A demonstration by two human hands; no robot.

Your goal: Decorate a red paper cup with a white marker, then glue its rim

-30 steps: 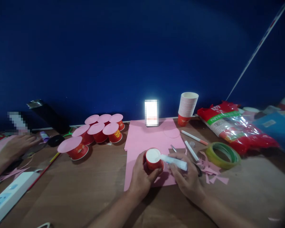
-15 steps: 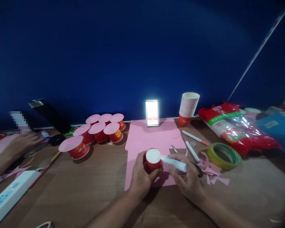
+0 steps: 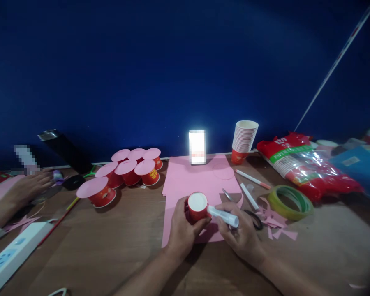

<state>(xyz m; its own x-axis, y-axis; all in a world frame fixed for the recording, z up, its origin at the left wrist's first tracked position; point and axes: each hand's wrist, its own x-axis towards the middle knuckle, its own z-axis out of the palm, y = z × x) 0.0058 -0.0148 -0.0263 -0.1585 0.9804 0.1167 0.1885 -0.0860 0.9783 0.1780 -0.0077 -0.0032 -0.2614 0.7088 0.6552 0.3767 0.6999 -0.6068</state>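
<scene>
My left hand (image 3: 181,230) is wrapped round an upturned red paper cup (image 3: 197,206) whose white bottom faces up. My right hand (image 3: 242,237) grips a white glue stick (image 3: 223,216), its tip touching the cup's right edge. Both hands rest over a pink paper sheet (image 3: 191,181) on the wooden table (image 3: 111,246). A cut pink circle (image 3: 223,172) lies on the sheet's far right corner.
Several upturned red cups with pink discs (image 3: 128,172) stand at left. A cup stack (image 3: 244,139), pens (image 3: 251,179), scissors (image 3: 253,218), a green tape ring (image 3: 290,201), pink scraps (image 3: 277,230) and a cup bag (image 3: 305,164) lie right. Another person's hand (image 3: 21,191) and a power strip (image 3: 12,257) are far left.
The glue stick's tip has slid from over the cup's white bottom down to its right edge; my right hand has dropped slightly. My left hand keeps hold of the cup.
</scene>
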